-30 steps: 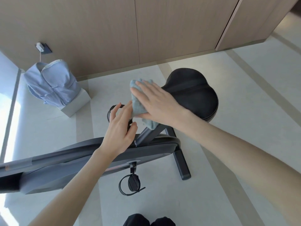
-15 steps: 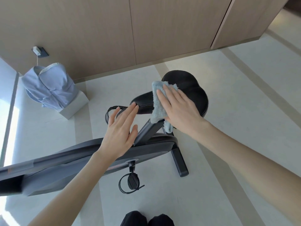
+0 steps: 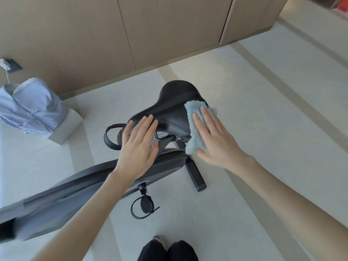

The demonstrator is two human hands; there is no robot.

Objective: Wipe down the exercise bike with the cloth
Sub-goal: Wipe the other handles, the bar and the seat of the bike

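The exercise bike's black saddle (image 3: 173, 102) stands in the middle of the view on a dark post above the grey bike body (image 3: 75, 191). My right hand (image 3: 214, 140) lies flat with straight fingers on a light blue cloth (image 3: 194, 125), pressing it against the saddle's right side. My left hand (image 3: 137, 146) is open with its fingertips touching the saddle's narrow front end. A black pedal with a strap (image 3: 145, 206) hangs below the body.
A light blue shirt (image 3: 32, 106) is draped over a white box (image 3: 66, 129) at the left. A wooden cabinet wall (image 3: 150, 31) runs along the back. The bike's rear foot bar (image 3: 195, 174) lies on the pale floor. My dark trousers (image 3: 167, 250) show at the bottom.
My right hand slid the cloth from the saddle's front end across to its right side. My left hand moved up to touch the saddle's front end.
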